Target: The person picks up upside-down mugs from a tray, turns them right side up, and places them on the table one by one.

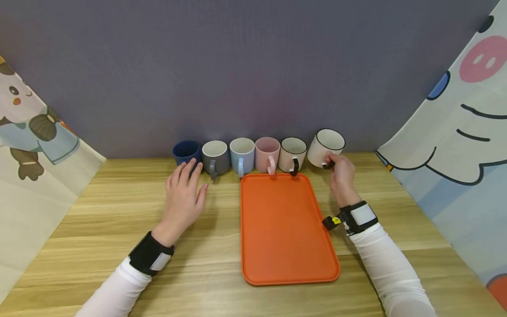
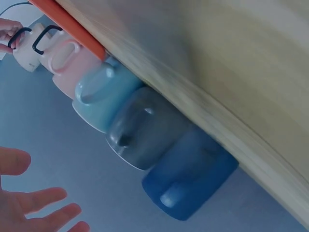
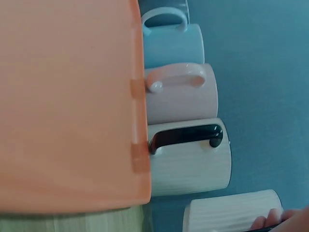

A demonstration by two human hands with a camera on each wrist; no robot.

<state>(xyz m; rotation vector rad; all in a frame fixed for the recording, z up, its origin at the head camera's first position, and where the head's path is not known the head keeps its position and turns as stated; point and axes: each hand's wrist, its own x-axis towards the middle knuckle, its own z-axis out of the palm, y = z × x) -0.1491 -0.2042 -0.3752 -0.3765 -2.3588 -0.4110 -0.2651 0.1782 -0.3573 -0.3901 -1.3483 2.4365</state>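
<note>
At the right end of a row of mugs, my right hand grips the black handle of a white mug with a black rim. That mug is tilted slightly and held above the table, as the right wrist view shows its base higher than its neighbours'. My left hand has its fingers spread and overlaps the dark blue mug in the head view. In the left wrist view, a gap separates those fingers from the dark blue mug. Nothing is in the left hand.
Between the two end mugs stand a grey mug, a light blue mug, a pink mug and another black-rimmed white mug. An orange tray lies in front of them. Behind rises a grey wall; printed curtains flank the table.
</note>
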